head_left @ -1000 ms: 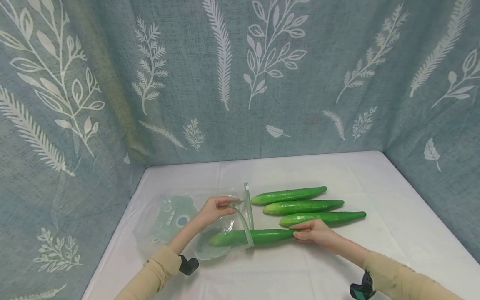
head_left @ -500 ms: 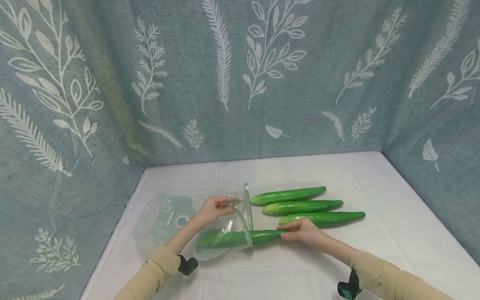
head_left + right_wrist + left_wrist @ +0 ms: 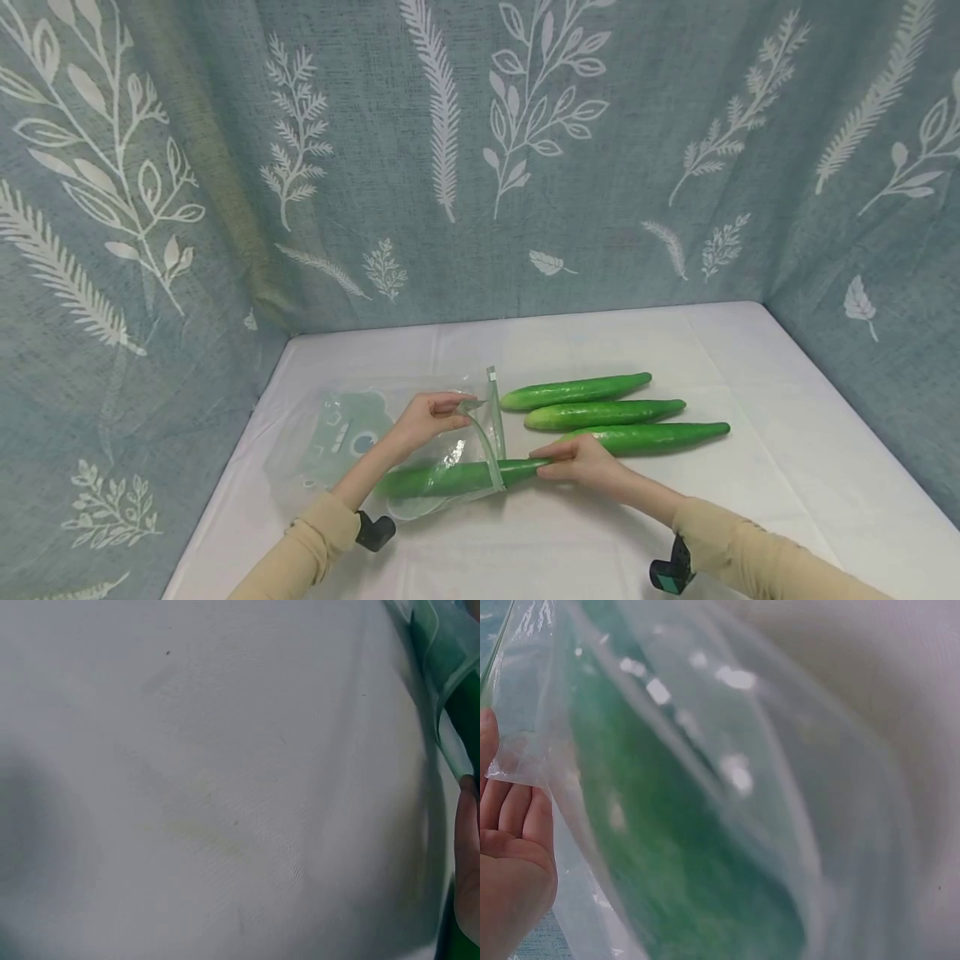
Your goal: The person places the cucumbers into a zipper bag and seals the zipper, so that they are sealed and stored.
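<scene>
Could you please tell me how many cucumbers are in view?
4: one cucumber partly inside the clear bag, held by the right hand; beyond that hand, a far cucumber, middle cucumber and nearer cucumber lie on the table.

From above, the head view faces forward and down; close-up wrist views both catch the bag (image 3: 367, 423).

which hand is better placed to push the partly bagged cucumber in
Probably the right hand: it grips the outer end of the cucumber, while the left hand holds the bag at its opening.
</scene>
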{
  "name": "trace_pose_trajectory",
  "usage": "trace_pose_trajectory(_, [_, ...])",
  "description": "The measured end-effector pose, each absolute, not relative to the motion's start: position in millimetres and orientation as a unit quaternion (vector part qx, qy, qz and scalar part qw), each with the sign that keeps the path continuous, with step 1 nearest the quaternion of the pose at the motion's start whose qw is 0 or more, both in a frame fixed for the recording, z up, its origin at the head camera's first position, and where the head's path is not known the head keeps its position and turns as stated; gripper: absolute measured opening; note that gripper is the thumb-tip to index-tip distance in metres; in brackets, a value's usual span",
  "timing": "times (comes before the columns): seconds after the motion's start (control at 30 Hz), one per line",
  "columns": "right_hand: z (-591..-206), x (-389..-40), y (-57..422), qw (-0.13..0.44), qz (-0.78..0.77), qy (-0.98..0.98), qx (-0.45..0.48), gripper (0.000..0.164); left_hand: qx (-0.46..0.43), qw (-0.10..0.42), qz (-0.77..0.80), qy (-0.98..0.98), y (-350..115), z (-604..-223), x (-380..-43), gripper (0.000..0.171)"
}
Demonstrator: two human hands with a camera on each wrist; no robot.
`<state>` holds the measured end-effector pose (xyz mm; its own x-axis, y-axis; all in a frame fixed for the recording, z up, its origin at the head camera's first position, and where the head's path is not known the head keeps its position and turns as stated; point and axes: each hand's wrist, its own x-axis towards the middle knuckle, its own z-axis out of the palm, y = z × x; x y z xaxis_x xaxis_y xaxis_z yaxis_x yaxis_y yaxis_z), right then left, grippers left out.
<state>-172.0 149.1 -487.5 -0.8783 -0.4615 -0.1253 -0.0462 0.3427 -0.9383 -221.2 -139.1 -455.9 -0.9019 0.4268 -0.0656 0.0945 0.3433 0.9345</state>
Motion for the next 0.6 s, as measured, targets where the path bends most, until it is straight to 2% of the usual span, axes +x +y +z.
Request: trace_pose_trajectory(0.6, [-489.6,-176.8,115.8,0.173,-0.532,0.804,-0.202,0.03,0.152,0.158,0.553,0.804,-137.8,-452.9,-221.0,0.044])
